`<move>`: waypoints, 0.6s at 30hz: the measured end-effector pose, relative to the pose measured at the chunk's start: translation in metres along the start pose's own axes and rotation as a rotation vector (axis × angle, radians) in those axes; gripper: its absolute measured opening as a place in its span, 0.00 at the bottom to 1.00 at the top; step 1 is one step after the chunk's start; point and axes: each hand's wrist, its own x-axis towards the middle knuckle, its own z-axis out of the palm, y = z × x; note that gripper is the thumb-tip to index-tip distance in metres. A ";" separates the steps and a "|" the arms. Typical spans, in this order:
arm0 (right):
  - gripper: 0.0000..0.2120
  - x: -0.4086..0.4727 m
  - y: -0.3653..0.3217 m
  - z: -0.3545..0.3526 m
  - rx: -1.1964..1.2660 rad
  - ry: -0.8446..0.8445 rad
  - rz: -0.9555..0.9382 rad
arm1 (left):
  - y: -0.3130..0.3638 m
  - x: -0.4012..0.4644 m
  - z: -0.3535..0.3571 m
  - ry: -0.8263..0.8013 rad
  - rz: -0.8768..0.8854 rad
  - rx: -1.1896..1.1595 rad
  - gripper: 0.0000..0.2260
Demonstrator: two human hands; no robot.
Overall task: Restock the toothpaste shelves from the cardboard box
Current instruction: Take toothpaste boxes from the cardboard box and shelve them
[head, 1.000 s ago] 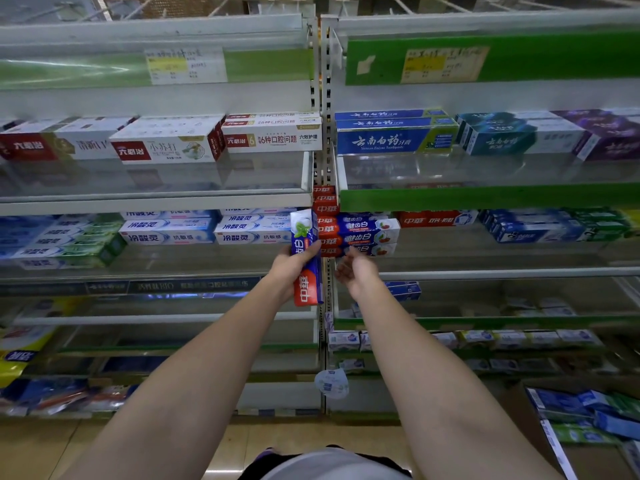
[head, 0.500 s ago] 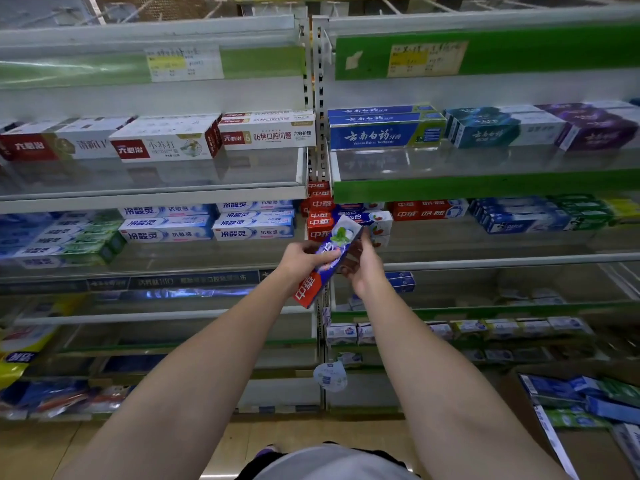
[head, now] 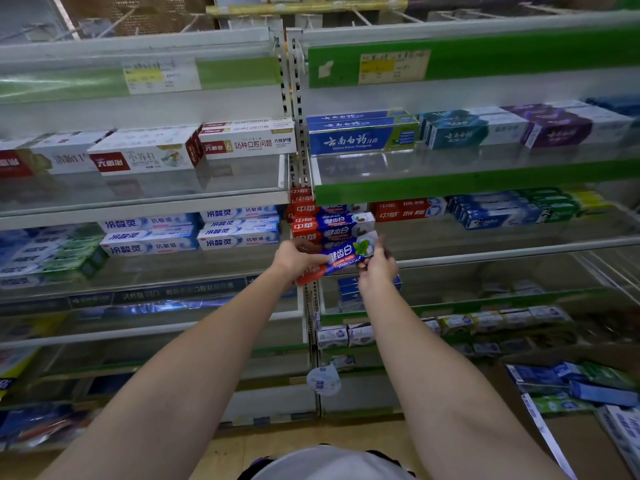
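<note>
Shelving in two bays, split by a slotted upright post [head: 300,161]. Upper left shelf [head: 145,199] carries white and red toothpaste boxes [head: 145,155], four fronts visible. Upper right shelf with a green edge strip [head: 485,183] carries blue, teal and purple boxes [head: 360,140]. Two price labels up top, one on the left rail [head: 161,76], one on the green rail [head: 393,65]. Middle left shelf: white and blue boxes [head: 194,233] in two stacks, blurred green-blue ones further left. Middle right shelf: stack of red and blue boxes [head: 329,225] right against the post, red boxes and blue boxes further right, exact count unclear. Lower shelves blurred. Cardboard box [head: 568,441] sits bottom right on the floor, open, with blue and green toothpaste boxes inside, at least four.

Both arms are stretched forward to the middle shelf. Left hand [head: 294,259] grips the red end of one red and blue toothpaste box [head: 341,258], fingers curled round it. Right hand [head: 377,266] pinches the other end, by the green leaf print. That box is tilted, right end higher, held just in front of the stack near the post, at the shelf's front edge; whether it touches the stack, cannot tell. A round white tag [head: 323,379] hangs off the post below the arms.
</note>
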 end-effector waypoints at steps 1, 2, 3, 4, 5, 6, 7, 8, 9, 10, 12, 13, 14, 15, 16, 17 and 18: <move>0.19 0.000 -0.001 -0.002 0.032 0.012 0.014 | -0.001 0.000 -0.001 0.017 -0.017 -0.061 0.20; 0.19 0.000 -0.002 -0.003 0.062 0.017 0.032 | -0.003 0.001 -0.003 0.042 -0.027 -0.101 0.21; 0.19 0.000 -0.004 -0.003 0.085 0.017 0.047 | -0.005 0.004 -0.004 0.073 -0.038 -0.119 0.22; 0.18 0.000 -0.005 -0.003 0.106 0.012 0.058 | -0.006 0.006 -0.004 0.100 -0.049 -0.123 0.22; 0.17 0.000 -0.006 -0.002 0.119 0.005 0.065 | -0.007 0.007 -0.004 0.122 -0.057 -0.142 0.20; 0.17 0.000 -0.007 0.000 0.121 0.001 0.069 | -0.008 0.007 -0.004 0.141 -0.064 -0.154 0.19; 0.17 0.001 -0.008 0.002 0.114 -0.003 0.076 | -0.009 0.008 -0.003 0.163 -0.069 -0.162 0.18; 0.17 0.001 -0.009 0.003 0.101 -0.009 0.085 | -0.010 0.009 -0.002 0.187 -0.071 -0.164 0.17; 0.18 0.001 -0.010 0.005 0.090 -0.017 0.095 | -0.011 0.009 -0.001 0.214 -0.067 -0.169 0.17; 0.18 0.002 -0.011 0.006 0.077 -0.025 0.105 | -0.010 0.008 0.000 0.232 -0.066 -0.172 0.16; 0.16 0.006 -0.011 0.007 0.048 -0.040 0.120 | -0.011 0.008 0.001 0.251 -0.053 -0.184 0.17; 0.14 0.007 -0.012 0.008 0.035 -0.055 0.129 | -0.011 0.009 0.001 0.259 -0.046 -0.188 0.17; 0.14 0.009 -0.012 0.008 0.024 -0.072 0.137 | -0.011 0.009 0.002 0.269 -0.041 -0.192 0.17; 0.13 0.009 -0.011 0.008 0.017 -0.087 0.145 | -0.011 0.011 0.002 0.277 -0.035 -0.201 0.17; 0.13 0.009 -0.011 0.008 0.014 -0.094 0.150 | -0.011 0.011 0.003 0.283 -0.029 -0.204 0.17; 0.13 0.010 -0.010 0.007 0.018 -0.096 0.158 | -0.011 0.012 0.003 0.287 -0.023 -0.208 0.17; 0.13 0.010 -0.009 0.007 0.020 -0.096 0.163 | -0.011 0.013 0.003 0.293 -0.018 -0.205 0.17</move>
